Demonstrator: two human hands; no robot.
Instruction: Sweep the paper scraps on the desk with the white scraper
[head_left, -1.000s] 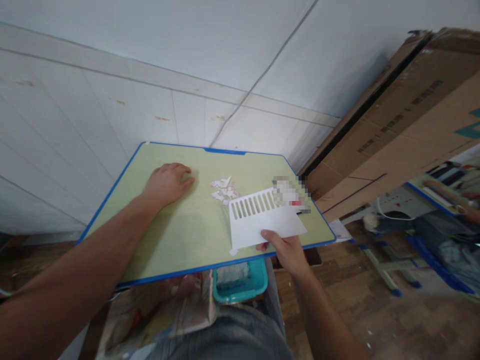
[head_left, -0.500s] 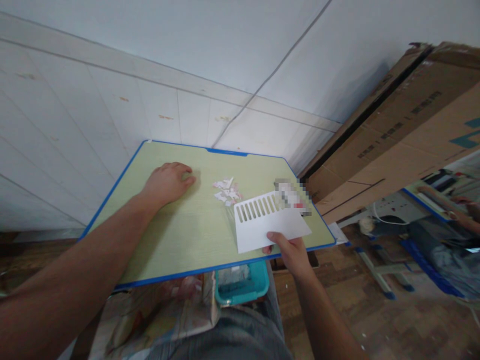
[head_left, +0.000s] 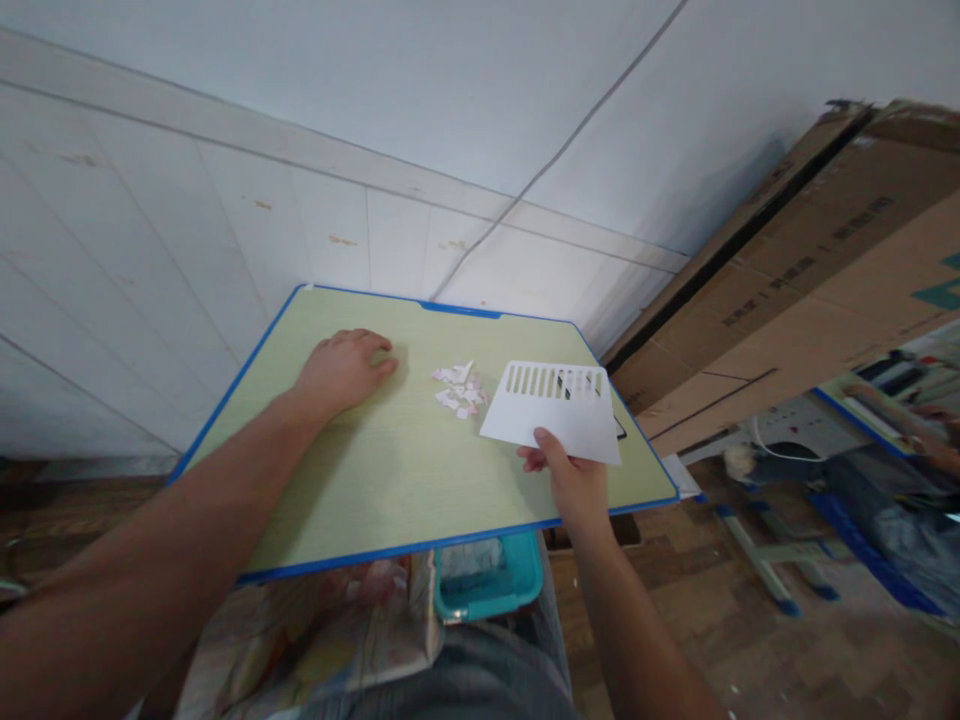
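My right hand [head_left: 577, 482] grips the lower edge of a white slotted sheet [head_left: 553, 415], thumb on top and fingers underneath. A row of long cut-outs runs along its far edge. It is held above the right part of a pale green desk [head_left: 360, 480] with a blue rim. A dark-edged thing under the sheet is mostly hidden. To the left of the sheet lies a small heap of torn paper scraps [head_left: 460, 388], pinkish and white. My left hand [head_left: 349, 370] lies on the desk left of the scraps, fingers loosely bent, thumb apart, with nothing visible in it.
A large cardboard box [head_left: 795, 280] leans along the desk's right side. The white wall [head_left: 315, 220] stands behind it, with a grey cable [head_left: 555, 155] running down. A teal basket [head_left: 487, 600] is below the front edge. At far right is another desk with part of a person.
My right hand has turned the slotted sheet and moved it slightly away from me, over the thing at the desk's right. My left hand stays in place on the desk.
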